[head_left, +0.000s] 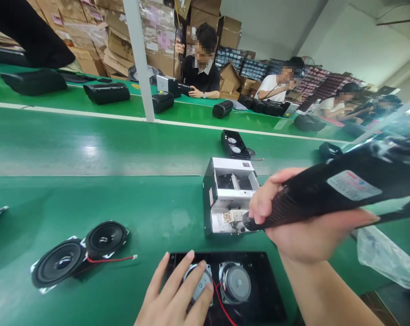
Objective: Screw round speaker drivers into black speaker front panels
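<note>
The left hand (173,292) lies open at the near edge, its fingers spread over the back of a round speaker driver (198,283) mounted in a black panel (264,290). A second driver (235,282) sits just to its right in the same panel, with a red wire (221,301) running down from between them. The right hand (303,226) is closed around a black electric screwdriver (327,194) with a white label, held slanting across the view. Its tip is at the near end of an open white-and-black speaker casing (230,194), right beside a metal bracket (232,216) inside it. That casing stands on the green desk (89,145), just far of the black panel. Left of the hands lie two loose drivers (58,262) (106,240), side by side and touching, with a red-and-black lead (112,259) ending in a small connector. Farther off is another black panel (234,144) with round parts in it, and a clear plastic bag (384,258) lies at the right. Beyond, black speaker housings (106,93) line a second green bench (191,106), where co-workers (201,68) sit, with cardboard boxes (116,50) stacked behind them.
</note>
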The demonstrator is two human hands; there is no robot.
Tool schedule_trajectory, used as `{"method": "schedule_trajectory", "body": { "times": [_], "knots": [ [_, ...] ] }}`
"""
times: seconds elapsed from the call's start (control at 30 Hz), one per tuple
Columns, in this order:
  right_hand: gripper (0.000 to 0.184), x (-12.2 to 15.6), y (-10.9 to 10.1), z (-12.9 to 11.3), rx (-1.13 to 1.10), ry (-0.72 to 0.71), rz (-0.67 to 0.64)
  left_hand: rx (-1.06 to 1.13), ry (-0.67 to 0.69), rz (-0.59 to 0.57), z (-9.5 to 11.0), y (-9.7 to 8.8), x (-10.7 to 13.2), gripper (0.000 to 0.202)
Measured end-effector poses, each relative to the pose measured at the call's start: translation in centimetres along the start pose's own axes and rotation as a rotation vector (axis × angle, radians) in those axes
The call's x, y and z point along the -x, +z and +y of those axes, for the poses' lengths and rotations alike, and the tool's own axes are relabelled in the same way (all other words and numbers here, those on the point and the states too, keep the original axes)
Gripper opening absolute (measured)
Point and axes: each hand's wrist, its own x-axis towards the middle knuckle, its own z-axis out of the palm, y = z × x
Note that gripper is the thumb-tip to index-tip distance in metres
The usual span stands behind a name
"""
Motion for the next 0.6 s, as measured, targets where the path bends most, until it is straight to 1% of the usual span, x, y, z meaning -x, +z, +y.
{"method": "schedule_trajectory", "body": {
  "times": [0.07, 0.1, 0.17, 0.27, 0.37, 0.43, 0.5, 0.6],
  "knots": [
    [0.081, 0.0, -0.1, 0.6, 0.025, 0.0, 0.008, 0.0, 0.011, 0.03, 0.3, 0.5, 0.1, 0.041],
    [0.082, 0.2, -0.1, 0.6, 0.031, 0.008, 0.012, 0.003, 0.01, 0.041, 0.3, 0.7, 0.2, 0.043],
    [0.081, 0.6, -0.2, 0.2, 0.028, 0.029, 0.017, 0.009, 0.004, 0.026, 0.2, 0.8, 0.4, 0.042],
    [0.078, 1.4, -0.2, -1.1, 0.01, 0.051, 0.052, 0.007, 0.012, -0.007, -0.2, 0.6, 0.5, 0.041],
    [0.074, 1.8, -0.1, -2.5, 0.018, 0.023, 0.115, 0.002, 0.038, -0.035, -0.4, 0.4, 0.5, 0.038],
    [0.074, 1.6, -0.1, -2.9, 0.009, -0.011, 0.144, 0.001, 0.042, -0.047, -0.4, 0.3, 0.4, 0.033],
    [0.071, 1.3, -0.1, -2.7, -0.001, -0.023, 0.129, -0.002, 0.04, -0.047, -0.4, 0.2, 0.3, 0.03],
    [0.07, 1.3, 0.0, -1.7, -0.02, -0.031, 0.046, -0.007, 0.044, -0.035, -0.5, 0.1, 0.2, 0.03]
  ]
}}
